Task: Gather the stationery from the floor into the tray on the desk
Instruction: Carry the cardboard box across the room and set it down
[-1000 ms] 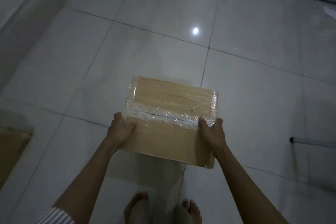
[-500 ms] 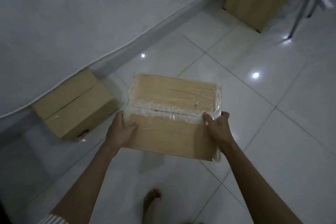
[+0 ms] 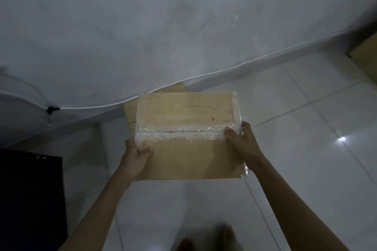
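I hold a brown cardboard box [image 3: 187,112] sealed with clear tape in front of me, above the white tiled floor. My left hand [image 3: 135,156] grips its left edge and my right hand [image 3: 240,140] grips its right edge, thumbs on top. The box is closed. No stationery and no tray are in view.
A second cardboard box [image 3: 130,112] lies on the floor against the wall, mostly hidden behind the held box. A white cable [image 3: 234,67] runs along the grey wall. A dark object [image 3: 30,199] stands at the left. A wooden panel [image 3: 365,57] shows at the far right. My bare feet [image 3: 206,240] are below.
The view has swung left toward the wall. The box on the floor now sits directly behind the held box. Both hands keep the same grip.
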